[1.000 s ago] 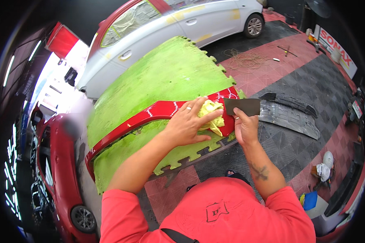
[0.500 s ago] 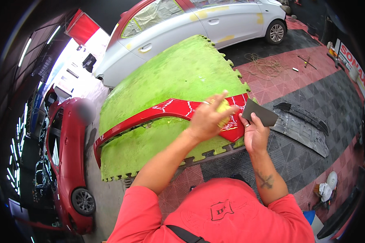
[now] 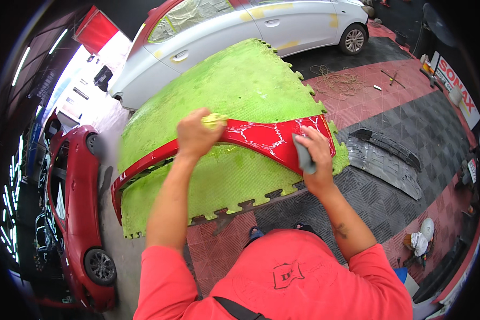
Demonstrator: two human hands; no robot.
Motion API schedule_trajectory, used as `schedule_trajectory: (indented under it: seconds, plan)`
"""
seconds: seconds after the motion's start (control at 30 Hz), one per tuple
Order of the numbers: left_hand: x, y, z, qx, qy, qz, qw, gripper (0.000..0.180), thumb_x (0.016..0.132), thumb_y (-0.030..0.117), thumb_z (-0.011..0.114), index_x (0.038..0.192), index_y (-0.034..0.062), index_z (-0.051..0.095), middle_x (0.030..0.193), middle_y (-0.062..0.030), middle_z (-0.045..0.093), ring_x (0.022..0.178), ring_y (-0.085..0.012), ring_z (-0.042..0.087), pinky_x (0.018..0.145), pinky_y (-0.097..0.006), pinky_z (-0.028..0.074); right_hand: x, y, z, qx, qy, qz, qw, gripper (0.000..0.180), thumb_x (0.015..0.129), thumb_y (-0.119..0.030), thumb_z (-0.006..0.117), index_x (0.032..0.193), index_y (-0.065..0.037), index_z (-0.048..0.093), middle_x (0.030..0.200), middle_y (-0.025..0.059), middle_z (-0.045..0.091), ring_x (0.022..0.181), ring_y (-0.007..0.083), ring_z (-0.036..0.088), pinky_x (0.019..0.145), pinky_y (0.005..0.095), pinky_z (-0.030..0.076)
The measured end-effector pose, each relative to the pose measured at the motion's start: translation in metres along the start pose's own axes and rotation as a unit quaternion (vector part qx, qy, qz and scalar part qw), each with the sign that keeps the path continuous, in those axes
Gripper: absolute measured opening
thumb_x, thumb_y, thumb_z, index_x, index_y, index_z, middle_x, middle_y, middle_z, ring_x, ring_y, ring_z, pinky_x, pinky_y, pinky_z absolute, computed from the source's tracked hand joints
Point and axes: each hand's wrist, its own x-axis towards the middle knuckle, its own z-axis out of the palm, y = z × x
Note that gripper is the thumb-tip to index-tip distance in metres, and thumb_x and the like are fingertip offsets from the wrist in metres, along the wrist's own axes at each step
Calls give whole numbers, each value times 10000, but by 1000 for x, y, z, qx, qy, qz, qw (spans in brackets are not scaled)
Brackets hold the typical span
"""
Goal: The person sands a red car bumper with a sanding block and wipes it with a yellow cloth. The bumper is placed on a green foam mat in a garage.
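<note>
A curved red car body panel (image 3: pixel 253 134) with a wheel-arch cutout lies across a green foam mat (image 3: pixel 218 80). White, wet-looking streaks run over its middle and right end. My left hand (image 3: pixel 194 133) is closed around a crumpled yellow cloth (image 3: pixel 215 120), at the panel's middle by the top of the arch. At the panel's wide right end, my right hand (image 3: pixel 319 160) grips a dark grey sheet of sandpaper (image 3: pixel 303 154), bent under the fingers. Whether the sheet presses on the panel I cannot tell.
Beyond the mat stands a white car (image 3: pixel 208 40) with masked windows and yellowish patches. A red car (image 3: pixel 80 202) is at the left. On the tiled floor at the right lie a dark grey car part (image 3: pixel 386 160) and a coil of cord (image 3: pixel 336 80).
My left hand has moved left along the panel with the yellow cloth. My right hand has turned over and come down onto the panel's right end, the sandpaper now bent under it.
</note>
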Motion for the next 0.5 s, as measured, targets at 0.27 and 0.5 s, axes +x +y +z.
schedule_trajectory:
  seconds: [0.27, 0.5]
  plan:
    - [-43, -131, -68, -374, -48, -189, 907, 209, 985, 170, 812, 1117, 32, 727, 960, -41, 755, 842, -115, 700, 758, -304, 567, -24, 2, -31, -232, -181, -102, 950, 630, 851, 1, 681, 1466, -132, 712, 1589, 41, 661, 1526, 350, 535, 1296, 610, 316]
    - [-65, -129, -37, -326, 83, -148, 930, 268, 971, 169, 831, 1146, 10, 704, 973, -66, 773, 865, -128, 703, 788, -326, 573, 36, -45, 42, -212, -229, -108, 944, 711, 894, -66, 664, 1598, -125, 588, 1658, 98, 602, 1539, 390, 524, 1292, 616, 337]
